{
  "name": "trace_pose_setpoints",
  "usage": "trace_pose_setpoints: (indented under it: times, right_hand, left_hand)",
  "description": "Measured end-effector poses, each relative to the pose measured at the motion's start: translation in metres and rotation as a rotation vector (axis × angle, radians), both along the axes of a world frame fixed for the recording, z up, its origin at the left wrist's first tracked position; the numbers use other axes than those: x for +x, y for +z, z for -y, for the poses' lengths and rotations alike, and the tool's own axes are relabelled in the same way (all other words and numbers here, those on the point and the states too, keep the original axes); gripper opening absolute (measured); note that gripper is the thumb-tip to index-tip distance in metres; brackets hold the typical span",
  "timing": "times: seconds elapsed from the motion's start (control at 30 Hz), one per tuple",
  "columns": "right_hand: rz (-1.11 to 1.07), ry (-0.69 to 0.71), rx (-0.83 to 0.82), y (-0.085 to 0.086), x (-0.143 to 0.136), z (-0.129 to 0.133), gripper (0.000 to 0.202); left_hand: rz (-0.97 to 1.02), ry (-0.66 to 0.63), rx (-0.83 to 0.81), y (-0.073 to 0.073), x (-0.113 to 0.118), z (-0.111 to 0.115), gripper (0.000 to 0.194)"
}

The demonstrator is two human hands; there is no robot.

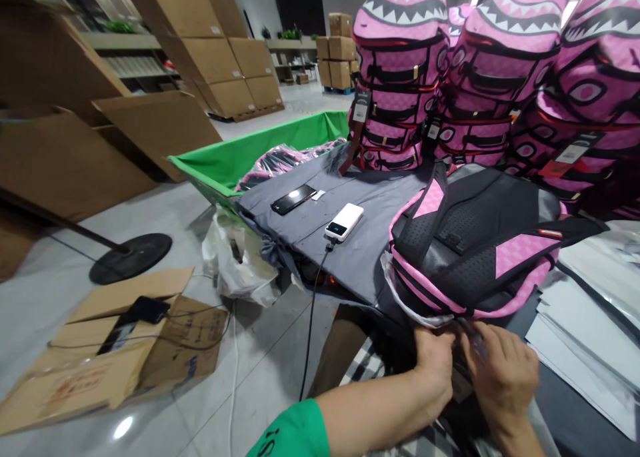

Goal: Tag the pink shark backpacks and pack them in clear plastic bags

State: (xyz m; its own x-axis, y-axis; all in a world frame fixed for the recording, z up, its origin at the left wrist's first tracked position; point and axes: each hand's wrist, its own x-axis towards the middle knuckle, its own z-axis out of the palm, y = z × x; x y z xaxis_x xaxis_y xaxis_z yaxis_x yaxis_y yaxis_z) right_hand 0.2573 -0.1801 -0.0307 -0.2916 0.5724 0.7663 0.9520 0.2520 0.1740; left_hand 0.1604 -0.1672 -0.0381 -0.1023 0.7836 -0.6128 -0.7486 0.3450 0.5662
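Observation:
A pink and black backpack [475, 244] lies on the grey cloth-covered table in front of me, its padded back and shoulder straps facing up. A clear plastic bag [400, 297] runs around its near left edge. My left hand [434, 356] is closed at the backpack's near edge, where the plastic gathers; its fingertips are hidden under the edge. Close beside it on the right, my right hand [505, 364] has its fingers curled around bunched clear plastic. Both hands sit just below the backpack's near rim.
Stacked pink backpacks [400, 77] with tags stand behind. A white power bank [345, 222] with a cable and a black phone [293, 198] lie on the table [370, 264]. White sheets [590, 364] are at right. A green-walled bin [260, 140] and an open carton [180, 344] stand left.

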Motion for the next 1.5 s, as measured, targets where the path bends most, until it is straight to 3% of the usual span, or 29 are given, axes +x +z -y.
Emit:
trace_pose_setpoints:
  times: [0.2, 0.4, 0.5, 0.6, 0.7, 0.77, 0.83, 0.9, 1.0, 1.13, 1.27, 1.37, 1.5]
  right_hand:
    - [0.054, 0.095, -0.033, -0.003, 0.002, -0.008, 0.008]
    - [0.179, 0.126, -0.179, 0.007, 0.003, 0.005, 0.021]
    - [0.119, 0.081, -0.238, 0.009, -0.005, 0.009, 0.023]
    - [0.067, 0.047, -0.227, 0.008, -0.010, 0.010, 0.022]
    - [0.057, 0.079, -0.194, 0.009, -0.008, 0.008, 0.025]
    - [0.057, 0.105, -0.169, 0.011, -0.006, 0.006, 0.024]
    - [0.045, 0.119, -0.154, 0.015, -0.004, 0.004, 0.020]
    - [0.012, 0.119, -0.165, 0.017, -0.003, 0.001, 0.020]
    - [-0.128, 0.149, -0.245, 0.018, -0.001, -0.003, 0.028]
    - [-0.552, 0.191, -0.492, 0.016, 0.006, -0.004, 0.037]
    - [-0.802, 0.104, -0.743, 0.015, 0.017, -0.005, 0.045]
    - [-0.808, 0.005, -0.776, 0.010, 0.020, -0.011, 0.050]
    - [-0.805, -0.103, -0.664, 0.004, 0.027, -0.008, 0.053]
  left_hand:
    - [-0.106, -0.145, -0.118, -0.003, -0.018, 0.005, 0.030]
    - [-0.058, -0.173, -0.193, 0.016, -0.022, 0.003, 0.027]
    - [-0.015, -0.223, -0.149, 0.029, -0.024, 0.007, 0.026]
    - [-0.001, -0.291, -0.002, 0.046, -0.032, 0.016, 0.027]
    - [0.033, -0.272, 0.103, 0.055, -0.041, 0.028, 0.030]
    - [-0.003, -0.197, 0.090, 0.048, -0.042, 0.035, 0.038]
    - [-0.061, -0.160, 0.053, 0.032, -0.039, 0.037, 0.038]
    - [-0.063, -0.183, 0.053, 0.014, -0.032, 0.033, 0.033]
    - [0.095, -0.247, 0.166, -0.002, -0.019, 0.017, 0.038]
    - [0.387, -0.323, 0.299, -0.007, -0.007, 0.000, 0.052]
    - [0.447, -0.309, 0.376, -0.011, -0.005, 0.003, 0.053]
    - [0.387, -0.300, 0.423, -0.014, -0.006, 0.008, 0.054]
    - [0.316, -0.302, 0.379, -0.018, -0.006, 0.009, 0.060]
